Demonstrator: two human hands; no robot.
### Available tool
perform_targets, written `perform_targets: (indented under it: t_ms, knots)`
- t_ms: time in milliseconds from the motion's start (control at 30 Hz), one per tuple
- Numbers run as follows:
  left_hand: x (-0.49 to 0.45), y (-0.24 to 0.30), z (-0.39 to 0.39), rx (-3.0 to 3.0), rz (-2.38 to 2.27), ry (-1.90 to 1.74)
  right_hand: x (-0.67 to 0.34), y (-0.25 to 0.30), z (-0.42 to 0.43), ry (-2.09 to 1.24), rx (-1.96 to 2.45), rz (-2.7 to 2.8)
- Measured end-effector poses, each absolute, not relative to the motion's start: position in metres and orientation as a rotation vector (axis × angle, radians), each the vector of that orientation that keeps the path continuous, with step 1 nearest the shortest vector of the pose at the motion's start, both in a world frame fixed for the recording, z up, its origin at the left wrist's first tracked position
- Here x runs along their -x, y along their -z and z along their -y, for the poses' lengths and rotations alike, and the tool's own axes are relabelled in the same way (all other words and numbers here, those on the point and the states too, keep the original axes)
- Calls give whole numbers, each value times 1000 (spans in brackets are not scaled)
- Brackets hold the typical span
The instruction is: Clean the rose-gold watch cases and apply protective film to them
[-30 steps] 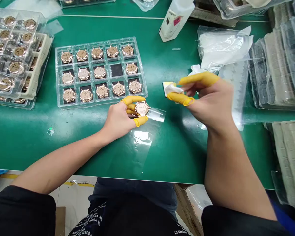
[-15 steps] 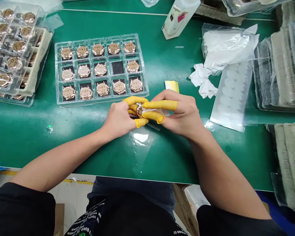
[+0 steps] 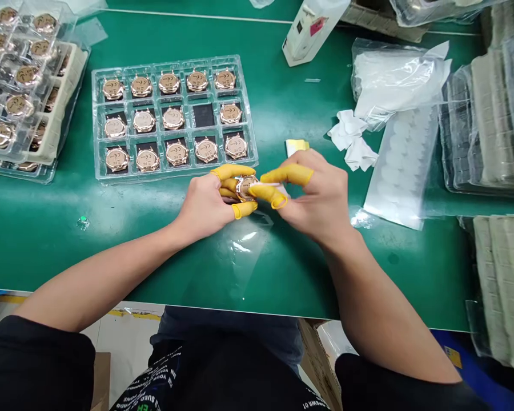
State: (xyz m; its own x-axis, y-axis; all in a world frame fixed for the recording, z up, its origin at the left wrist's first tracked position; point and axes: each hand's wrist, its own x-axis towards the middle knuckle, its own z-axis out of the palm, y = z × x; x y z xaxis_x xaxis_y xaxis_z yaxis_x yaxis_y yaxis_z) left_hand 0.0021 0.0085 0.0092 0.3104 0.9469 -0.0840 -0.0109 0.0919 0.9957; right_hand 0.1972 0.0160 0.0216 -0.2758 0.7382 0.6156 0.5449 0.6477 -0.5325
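My left hand (image 3: 208, 202), with yellow finger cots on its fingertips, is closed around the edge of a rose-gold watch case (image 3: 245, 187). The case's round back faces up. My right hand (image 3: 314, 194), also in yellow finger cots, pinches a small white wipe (image 3: 281, 190), mostly hidden by the fingers. Its thumb tip is at the right edge of the watch case. Beyond the hands lies a clear plastic tray (image 3: 175, 172) of similar watch cases, back side up in their compartments. One middle-row compartment shows only its black pad (image 3: 203, 115).
Stacked trays of watch cases (image 3: 47, 131) stand at the left. A white bottle (image 3: 310, 34) is at the back. On the right are crumpled white wipes (image 3: 346, 132), a bag of white material (image 3: 394, 74), a strip sheet (image 3: 400, 165) and stacked trays (image 3: 482, 125). A yellow-and-white packet (image 3: 297, 145) lies behind my right hand.
The watch case has turned so that its back shows more. My right index finger has lifted off its upper edge, and the right hand has drawn slightly to the right.
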Motion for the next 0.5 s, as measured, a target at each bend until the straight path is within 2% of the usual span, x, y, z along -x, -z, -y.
perform_targets:
  t_ms: [233, 500]
  knots:
    - [-3, -10, -9, -1246, -1003, -931, -195, -17, -16, -158, 1066, 1918]
    - [-3, -9, -8, -1231, -1003, -948, -192, -16, -15, -226, 1066, 1917]
